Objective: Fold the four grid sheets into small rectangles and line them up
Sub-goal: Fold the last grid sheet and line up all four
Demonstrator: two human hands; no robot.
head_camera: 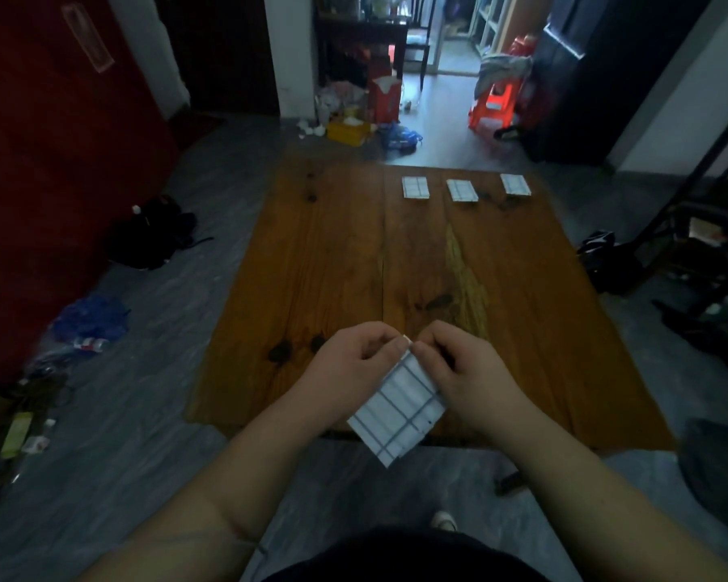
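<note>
Wooden table (pixel 333 266), one, mid-frame. Hands, two, lower centre: left hand (pixel 345 363) and right hand (pixel 467 371) each pinch the upper corner of the grid sheet (pixel 398 409), one, part-folded, over the table's near edge. Folded rectangles, three, rowed upper right-centre: leftmost rectangle (pixel 415 187), middle rectangle (pixel 461 190), rightmost rectangle (pixel 515 184). Judged: last sheet's folding; next, fold smaller, join row.

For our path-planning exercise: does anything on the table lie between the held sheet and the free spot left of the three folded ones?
Nothing visible does. Left hand and right hand pinch the sheet at the near edge; the table between it and the far row is bare wood.
</note>
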